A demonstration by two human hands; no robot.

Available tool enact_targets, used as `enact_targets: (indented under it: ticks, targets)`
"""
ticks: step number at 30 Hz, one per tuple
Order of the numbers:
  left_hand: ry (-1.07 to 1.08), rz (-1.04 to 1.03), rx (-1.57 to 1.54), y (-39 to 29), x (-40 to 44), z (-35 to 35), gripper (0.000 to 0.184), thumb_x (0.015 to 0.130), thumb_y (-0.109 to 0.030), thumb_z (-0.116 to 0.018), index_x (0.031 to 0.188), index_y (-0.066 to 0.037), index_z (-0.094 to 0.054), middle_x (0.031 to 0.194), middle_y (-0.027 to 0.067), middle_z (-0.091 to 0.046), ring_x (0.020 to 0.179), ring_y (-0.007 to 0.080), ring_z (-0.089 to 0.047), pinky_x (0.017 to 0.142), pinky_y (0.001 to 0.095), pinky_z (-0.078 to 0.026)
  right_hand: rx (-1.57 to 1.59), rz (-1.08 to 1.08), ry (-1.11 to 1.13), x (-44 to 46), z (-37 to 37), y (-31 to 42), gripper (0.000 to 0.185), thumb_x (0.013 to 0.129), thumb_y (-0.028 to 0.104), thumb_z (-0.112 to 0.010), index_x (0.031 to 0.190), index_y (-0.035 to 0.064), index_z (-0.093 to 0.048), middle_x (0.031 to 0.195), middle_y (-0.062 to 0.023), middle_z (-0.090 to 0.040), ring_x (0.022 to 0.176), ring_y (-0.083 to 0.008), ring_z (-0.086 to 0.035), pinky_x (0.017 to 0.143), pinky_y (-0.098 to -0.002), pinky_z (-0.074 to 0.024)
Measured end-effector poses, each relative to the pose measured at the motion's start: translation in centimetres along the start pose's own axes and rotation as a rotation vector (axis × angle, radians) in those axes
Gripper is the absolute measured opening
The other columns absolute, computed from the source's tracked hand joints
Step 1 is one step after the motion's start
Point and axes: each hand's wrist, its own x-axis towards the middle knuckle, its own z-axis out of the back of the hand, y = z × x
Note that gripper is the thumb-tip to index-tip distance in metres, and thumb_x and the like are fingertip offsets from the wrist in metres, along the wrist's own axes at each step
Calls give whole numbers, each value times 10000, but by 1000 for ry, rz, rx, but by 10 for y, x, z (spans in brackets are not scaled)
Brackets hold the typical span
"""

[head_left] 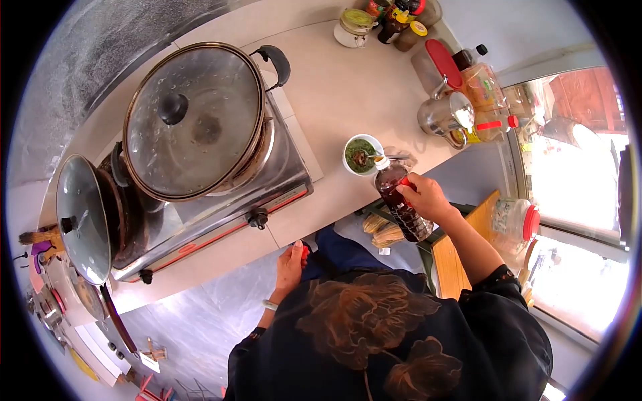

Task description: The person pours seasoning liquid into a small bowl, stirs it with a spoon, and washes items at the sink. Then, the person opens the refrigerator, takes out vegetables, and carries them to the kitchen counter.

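Observation:
Tilted over a small white bowl, a bottle of dark liquid (400, 204) is gripped near its red handle by my right hand (426, 198). Its open mouth is at the bowl's right edge. The bowl (348, 164) holds chopped green herbs and something brown, with a spoon (372, 156) resting in it. Low by the counter's front edge, my left hand (291, 266) is closed around a small red thing, perhaps a cap, mostly hidden by the fingers.
A large lidded pot (200, 134) and a lidded pan (83, 217) sit on the gas stove (221, 217) at left. Jars (409, 37), a metal pitcher (441, 115) and oil bottles (483, 87) line the back right. A wooden stool (449, 267) stands below right, beside a red-lidded jar (511, 224).

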Motion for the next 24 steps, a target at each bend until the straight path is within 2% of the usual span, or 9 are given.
enact_targets:
  ticks: [2,5,11,17,20,24]
  targets:
    - [7,-2,2,-1,0,0,534,923,-501,-477,823,-1,-637,696,19,-572,622,92,-499,581,239,-420,13,13,-21,-1,1,2,307,866,330,-576,863,23,-571,722,-207,-607,726,-393,-585,662,-458,-449]
    - [6,-4,9,-1,1,1,531,926,-498,-474,826,-3,-636,698,17,-571,622,91,-496,582,238,-417,55,93,-92,-2,-4,-5,256,868,248,-607,845,-5,-572,650,-154,-586,580,-261,-547,569,-365,-433]
    - [0,-17,33,0,2,0,521,930,-491,-468,826,-7,-631,689,18,-561,621,92,-495,581,240,-417,187,71,-64,-6,-1,-1,245,878,220,-603,826,-13,-549,632,-110,-558,575,-164,-495,559,-326,-424]
    - [32,-52,109,-18,-1,-10,509,935,-492,-447,838,-25,-625,665,8,-536,603,93,-477,578,242,-404,175,102,-48,-8,1,2,232,886,202,-587,820,-15,-541,642,-89,-572,588,-142,-504,564,-304,-430]
    - [102,-105,143,-23,3,-14,461,954,-443,-448,902,-17,-615,680,-10,-519,617,79,-468,588,228,-401,333,23,-7,-5,-3,-3,218,894,186,-576,819,-16,-540,654,-62,-577,604,-111,-507,572,-280,-434]
    - [164,-161,-32,-35,6,-25,364,945,-359,-514,972,-5,-594,743,-10,-536,635,63,-475,582,214,-405,289,79,-33,-8,-3,-6,207,901,172,-569,818,-15,-537,657,-46,-567,614,-89,-507,578,-266,-435]
